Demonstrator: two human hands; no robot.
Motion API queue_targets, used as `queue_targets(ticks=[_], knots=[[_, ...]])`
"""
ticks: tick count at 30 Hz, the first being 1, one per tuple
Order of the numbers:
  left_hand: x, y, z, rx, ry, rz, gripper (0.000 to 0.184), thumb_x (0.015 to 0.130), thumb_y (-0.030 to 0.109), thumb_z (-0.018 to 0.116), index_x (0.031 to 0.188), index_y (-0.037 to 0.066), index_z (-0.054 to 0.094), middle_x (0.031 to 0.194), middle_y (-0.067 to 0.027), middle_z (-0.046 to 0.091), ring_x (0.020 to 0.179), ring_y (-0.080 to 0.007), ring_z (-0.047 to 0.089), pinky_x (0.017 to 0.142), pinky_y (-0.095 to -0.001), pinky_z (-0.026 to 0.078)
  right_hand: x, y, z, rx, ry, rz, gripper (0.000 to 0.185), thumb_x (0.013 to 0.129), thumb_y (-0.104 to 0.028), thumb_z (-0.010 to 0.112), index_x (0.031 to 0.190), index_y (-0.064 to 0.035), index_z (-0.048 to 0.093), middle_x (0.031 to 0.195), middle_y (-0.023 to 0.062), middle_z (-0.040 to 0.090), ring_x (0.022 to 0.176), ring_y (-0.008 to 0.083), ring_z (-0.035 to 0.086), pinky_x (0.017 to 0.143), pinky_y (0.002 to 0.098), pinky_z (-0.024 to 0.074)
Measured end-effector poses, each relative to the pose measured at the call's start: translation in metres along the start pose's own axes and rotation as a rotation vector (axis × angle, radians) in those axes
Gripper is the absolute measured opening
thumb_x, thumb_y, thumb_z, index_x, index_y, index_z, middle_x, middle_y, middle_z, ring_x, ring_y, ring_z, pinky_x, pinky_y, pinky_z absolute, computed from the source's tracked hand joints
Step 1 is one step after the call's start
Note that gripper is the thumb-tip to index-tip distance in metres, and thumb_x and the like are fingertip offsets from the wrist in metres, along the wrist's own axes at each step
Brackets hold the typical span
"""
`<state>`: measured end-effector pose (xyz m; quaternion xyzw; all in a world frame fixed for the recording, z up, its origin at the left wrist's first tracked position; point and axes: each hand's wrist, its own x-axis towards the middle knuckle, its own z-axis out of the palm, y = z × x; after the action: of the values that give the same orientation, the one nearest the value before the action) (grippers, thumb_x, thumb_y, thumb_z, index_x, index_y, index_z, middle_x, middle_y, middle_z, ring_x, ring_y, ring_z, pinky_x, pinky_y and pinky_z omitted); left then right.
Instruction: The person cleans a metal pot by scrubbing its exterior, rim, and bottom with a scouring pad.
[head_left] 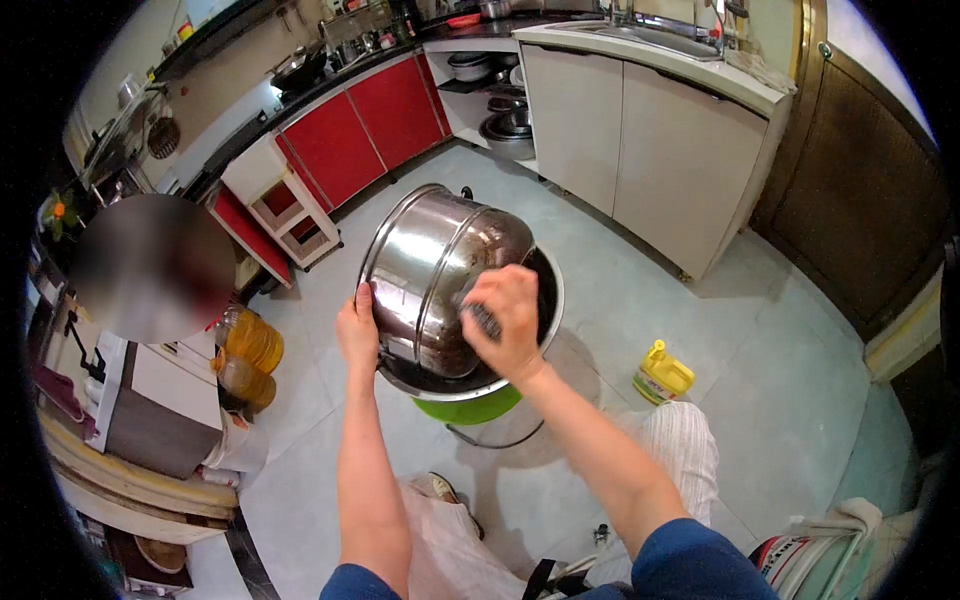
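A large stainless steel pot (400, 270) lies tilted on its side, its base toward the right, resting over a wide metal basin (556, 300). Brownish stains mark the pot near its base. My left hand (357, 328) grips the pot's rim, thumb on the outer wall. In my right hand (507, 318) is a dark steel wool scourer (484, 322), pressed against or close to the stained part of the pot. Beneath the basin shows a bright green round support (468, 407), mostly hidden.
A yellow jug (662, 374) stands on the tiled floor to the right. Oil bottles (250, 340) stand at left. Red cabinets (365, 125), a pale sink cabinet (640, 140) and a brown door (850, 190) border the room. At lower right is a bucket (815, 555).
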<state>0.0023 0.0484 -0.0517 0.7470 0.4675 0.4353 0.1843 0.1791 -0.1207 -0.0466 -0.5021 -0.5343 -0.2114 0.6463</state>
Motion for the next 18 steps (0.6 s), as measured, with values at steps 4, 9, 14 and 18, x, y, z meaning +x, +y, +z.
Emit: queue_targets(ticks=[4,9,14,18], knots=[[-0.001,0.007,0.0,-0.047,0.031,0.045,0.064,0.095,0.051,0.044,0.073,-0.008,0.055,0.061,-0.0167,0.052,0.059,-0.0216,0.045,0.058,-0.0394,0.038,-0.004,0.0,0.001,-0.002,-0.034,-0.042,0.023,0.065,-0.01,0.069,0.085,-0.0104,0.058,0.095,0.006,0.057,0.101,0.0292,0.048,0.087,0.0401,0.0369],[-0.002,0.007,-0.004,0.024,0.02,0.021,0.063,0.094,0.051,0.043,0.077,-0.008,0.058,0.067,-0.0217,0.056,0.064,-0.031,0.051,0.061,-0.0426,0.04,0.041,0.081,0.015,-0.019,0.12,0.383,0.016,0.075,-0.017,0.065,0.088,-0.0077,0.063,0.097,0.0098,0.058,0.098,0.0295,0.049,0.087,0.0403,0.0386],[-0.003,0.013,-0.003,0.019,0.037,0.015,0.063,0.093,0.052,0.043,0.083,-0.007,0.062,0.075,-0.0264,0.061,0.071,-0.0403,0.059,0.066,-0.0455,0.043,0.036,0.102,0.015,-0.023,0.14,0.419,0.014,0.079,-0.018,0.063,0.084,-0.0048,0.061,0.093,0.0097,0.058,0.092,0.03,0.051,0.084,0.0388,0.0375],[-0.006,0.015,-0.005,0.046,0.006,-0.012,0.063,0.093,0.053,0.043,0.084,-0.006,0.062,0.076,-0.0263,0.062,0.072,-0.0401,0.059,0.067,-0.0454,0.043,-0.004,0.009,0.016,0.049,0.132,0.024,0.017,0.071,-0.01,0.068,0.084,-0.0098,0.056,0.091,0.0077,0.058,0.094,0.0289,0.051,0.085,0.0398,0.0381]])
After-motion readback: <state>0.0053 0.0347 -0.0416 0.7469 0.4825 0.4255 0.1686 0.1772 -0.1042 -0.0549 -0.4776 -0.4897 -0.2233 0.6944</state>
